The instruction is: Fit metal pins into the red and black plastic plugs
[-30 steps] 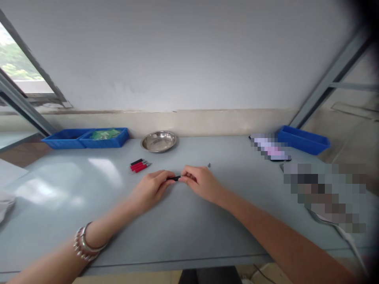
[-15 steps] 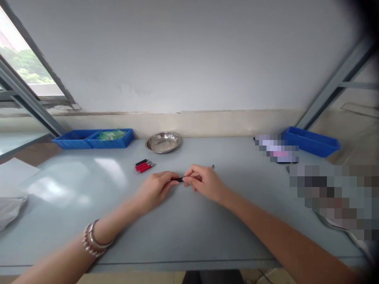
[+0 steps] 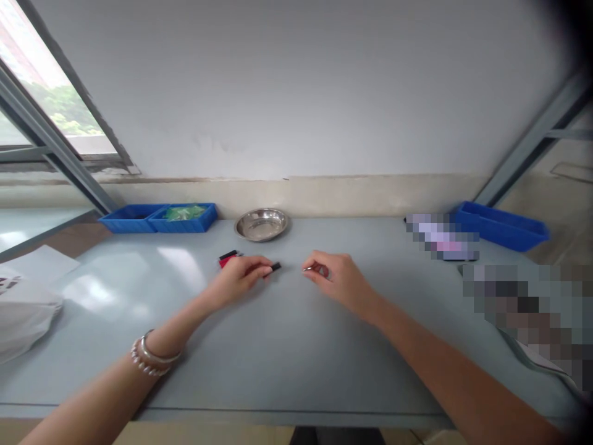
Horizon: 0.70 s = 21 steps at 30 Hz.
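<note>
My left hand is closed around a short black cylindrical piece, whose end juts out past the thumb and fingers. A small gap separates it from my right hand, which pinches a small shiny metal piece between thumb and fingertips. Most of that piece is hidden by the fingers. Behind my left hand lie slim pen-like tools with silver tips, a black pen-like tool and a red pen-like tool, partly covered by the hand.
A round steel dish stands near the wall. Left of it sit two blue bins, and the nearer bin holds green plastic packaging. Another blue bin is at the back right, near blurred-out items. White paper and cloth lie far left.
My hands have drawn apart; earlier they met at the black piece. It stays in my left hand, while a metal piece now shows in my right fingertips. The view has shifted slightly.
</note>
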Available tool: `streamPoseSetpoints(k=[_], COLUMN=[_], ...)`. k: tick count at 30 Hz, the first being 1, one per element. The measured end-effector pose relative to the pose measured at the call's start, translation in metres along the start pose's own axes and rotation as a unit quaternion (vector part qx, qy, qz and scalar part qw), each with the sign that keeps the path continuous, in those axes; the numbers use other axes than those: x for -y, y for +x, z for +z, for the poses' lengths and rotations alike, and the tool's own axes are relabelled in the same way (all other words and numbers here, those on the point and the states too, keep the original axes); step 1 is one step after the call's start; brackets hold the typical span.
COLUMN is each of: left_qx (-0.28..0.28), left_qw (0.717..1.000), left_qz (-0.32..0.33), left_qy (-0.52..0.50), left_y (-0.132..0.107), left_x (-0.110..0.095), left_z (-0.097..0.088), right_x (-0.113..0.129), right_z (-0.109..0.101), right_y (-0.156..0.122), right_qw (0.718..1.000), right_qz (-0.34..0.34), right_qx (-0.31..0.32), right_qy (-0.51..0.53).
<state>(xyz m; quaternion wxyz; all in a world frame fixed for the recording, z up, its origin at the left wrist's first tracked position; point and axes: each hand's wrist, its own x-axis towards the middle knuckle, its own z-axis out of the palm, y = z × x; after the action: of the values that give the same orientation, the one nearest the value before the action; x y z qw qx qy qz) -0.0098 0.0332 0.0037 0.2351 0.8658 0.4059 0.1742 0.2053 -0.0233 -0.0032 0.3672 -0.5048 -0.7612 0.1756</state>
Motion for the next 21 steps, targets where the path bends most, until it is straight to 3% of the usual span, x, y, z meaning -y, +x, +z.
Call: streamPoseSetpoints(k=[4,7,13,17,21], left_qx=[-0.142,-0.165,-0.115,-0.058,-0.036], left_qw=[0.97,0.943,0.923,0.929,0.934], left_qz=[-0.11,-0.182,-0.265,-0.268,-0.257], left_qy=[0.164,0.226,0.255,0.247,0.245], left_y=[0.008,0.013,0.015,0.018,0.019], left_x=[0.029,0.057,0.095,0.098,0.093], left_z=[-0.025,-0.039,-0.044,-0.043,-0.044], right_x=[-0.018,-0.032,-0.055,-0.065,-0.053], right_z=[-0.007,-0.009,-0.005,0.002,-0.007], right_y=[0.006,0.01,0.01,0.007,0.008], right_qw=[0.994,0.988,0.976,0.964,0.962], right_qz=[0.052,0.083,0.063,0.043,0.064], right_qx=[-0.03,-0.012,0.014,0.04,0.009], right_qy=[-0.088,-0.129,-0.206,-0.26,-0.264])
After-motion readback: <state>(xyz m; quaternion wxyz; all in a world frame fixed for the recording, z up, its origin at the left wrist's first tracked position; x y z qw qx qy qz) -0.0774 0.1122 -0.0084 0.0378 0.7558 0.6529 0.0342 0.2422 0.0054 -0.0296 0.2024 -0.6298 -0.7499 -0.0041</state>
